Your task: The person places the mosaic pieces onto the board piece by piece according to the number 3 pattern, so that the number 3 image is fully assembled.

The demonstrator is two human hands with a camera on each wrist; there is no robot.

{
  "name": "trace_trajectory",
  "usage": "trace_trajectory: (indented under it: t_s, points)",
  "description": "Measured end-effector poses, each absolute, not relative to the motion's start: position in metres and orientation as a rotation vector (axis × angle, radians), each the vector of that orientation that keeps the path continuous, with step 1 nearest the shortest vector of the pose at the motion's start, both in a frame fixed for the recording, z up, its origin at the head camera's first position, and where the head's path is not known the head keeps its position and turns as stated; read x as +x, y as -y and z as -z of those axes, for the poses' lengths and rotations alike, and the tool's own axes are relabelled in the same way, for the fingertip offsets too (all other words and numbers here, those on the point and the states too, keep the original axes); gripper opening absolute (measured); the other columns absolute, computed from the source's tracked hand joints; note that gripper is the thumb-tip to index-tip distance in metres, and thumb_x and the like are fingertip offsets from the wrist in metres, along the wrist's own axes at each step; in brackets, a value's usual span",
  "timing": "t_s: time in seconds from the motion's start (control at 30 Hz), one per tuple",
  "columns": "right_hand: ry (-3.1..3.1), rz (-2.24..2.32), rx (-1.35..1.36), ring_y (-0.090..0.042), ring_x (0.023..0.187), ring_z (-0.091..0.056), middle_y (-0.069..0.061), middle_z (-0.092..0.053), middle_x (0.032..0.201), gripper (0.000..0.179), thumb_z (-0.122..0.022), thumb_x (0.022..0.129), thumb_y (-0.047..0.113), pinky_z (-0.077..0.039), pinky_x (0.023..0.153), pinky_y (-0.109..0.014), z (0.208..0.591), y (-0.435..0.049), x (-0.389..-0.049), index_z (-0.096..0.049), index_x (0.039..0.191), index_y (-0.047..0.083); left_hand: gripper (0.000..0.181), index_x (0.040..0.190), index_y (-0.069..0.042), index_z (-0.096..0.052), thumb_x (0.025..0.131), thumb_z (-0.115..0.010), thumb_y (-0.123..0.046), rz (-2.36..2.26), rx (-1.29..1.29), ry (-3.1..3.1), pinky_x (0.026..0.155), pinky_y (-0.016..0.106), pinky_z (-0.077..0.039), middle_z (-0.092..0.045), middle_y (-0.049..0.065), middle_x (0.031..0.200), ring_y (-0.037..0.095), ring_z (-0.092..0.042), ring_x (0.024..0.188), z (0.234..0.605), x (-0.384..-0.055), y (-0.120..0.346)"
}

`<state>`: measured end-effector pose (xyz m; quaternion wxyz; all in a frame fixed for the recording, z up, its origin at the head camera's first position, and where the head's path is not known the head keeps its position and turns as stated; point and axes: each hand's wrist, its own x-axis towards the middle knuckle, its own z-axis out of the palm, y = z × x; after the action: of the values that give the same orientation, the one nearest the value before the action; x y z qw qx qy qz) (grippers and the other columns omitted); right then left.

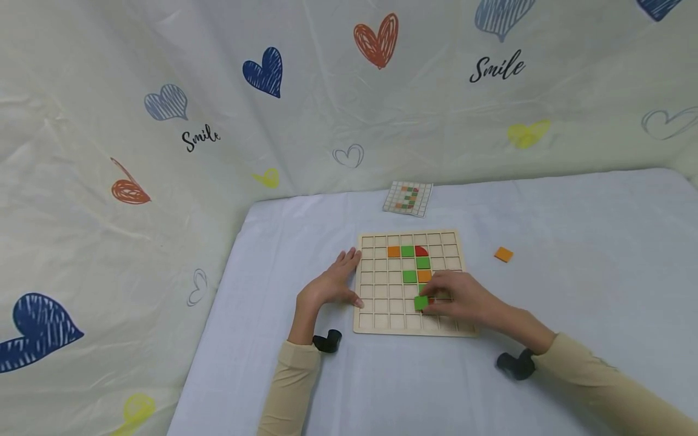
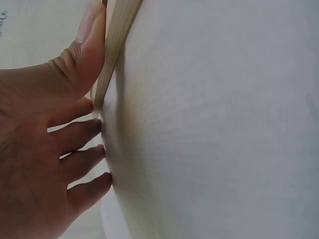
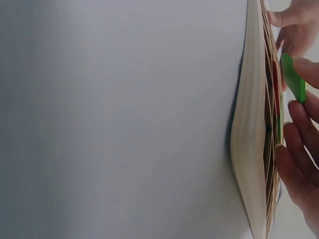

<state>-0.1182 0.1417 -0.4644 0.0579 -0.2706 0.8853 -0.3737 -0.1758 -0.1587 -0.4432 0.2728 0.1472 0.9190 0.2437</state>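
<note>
A square wooden grid board [image 1: 376,315] lies on the white cloth. Its cells hold orange and green square tiles and a red rounded piece [image 1: 421,251] near the top. My right hand [image 1: 460,295] is over the lower right part of the board and pinches a green square tile [image 1: 420,303] between thumb and fingertips. In the right wrist view that green tile [image 3: 293,77] is tilted above the board's surface. Another red piece [image 3: 276,89] is partly hidden by the right hand. My left hand [image 1: 331,284] rests against the board's left edge, fingers extended, thumb on the rim.
Behind the board lies a small card [image 1: 408,198] printted with a coloured grid pattern. A loose orange tile [image 1: 504,254] lies on the cloth to the right. Black wrist-worn devices [image 1: 515,364] sit by both cuffs. A curtain with printed hearts [image 1: 376,41] hangs at the back.
</note>
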Motion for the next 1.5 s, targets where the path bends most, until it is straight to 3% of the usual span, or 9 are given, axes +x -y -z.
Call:
trace_trajectory:
  t_s: [0.33, 0.97, 1.5]
  points:
    - [-2.704, 1.055, -0.811, -0.012, 0.087, -0.057, 0.011, -0.068, 0.091, 0.019, -0.088, 0.081, 0.019, -0.051, 0.078, -0.03, 0.466, -0.126, -0.119, -0.08, 0.098, 0.015, 0.116, 0.166, -0.013, -0.017, 0.077, -0.091, -0.017, -0.659, 0.388, -2.477, 0.13, 0.046, -0.014, -0.006, 0.003, 0.174, 0.024, 0.001, 0.162, 0.442, -0.175, 0.159]
    - [-2.727, 0.917, -0.811, -0.012, 0.087, -0.051, 0.007, -0.065, 0.094, 0.023, -0.089, 0.079, 0.019, -0.049, 0.077, -0.031, 0.465, -0.118, -0.121, -0.08, 0.099, 0.016, 0.116, 0.166, -0.013, -0.017, 0.077, -0.091, -0.016, -0.649, 0.373, -2.478, 0.13, 0.046, -0.013, -0.006, 0.003, 0.174, 0.024, 0.001, 0.162, 0.443, -0.176, 0.158]
    - [-2.754, 1.074, -0.82, -0.013, 0.086, -0.06, 0.004, -0.07, 0.096, 0.019, -0.084, 0.083, 0.007, -0.053, 0.072, -0.025, 0.46, -0.149, -0.118, -0.079, 0.1, 0.011, 0.118, 0.166, -0.011, -0.018, 0.075, -0.092, -0.015, -0.666, 0.365, -2.482, 0.13, 0.048, -0.014, -0.007, 0.004, 0.174, 0.025, 0.0, 0.162, 0.444, -0.175, 0.156]
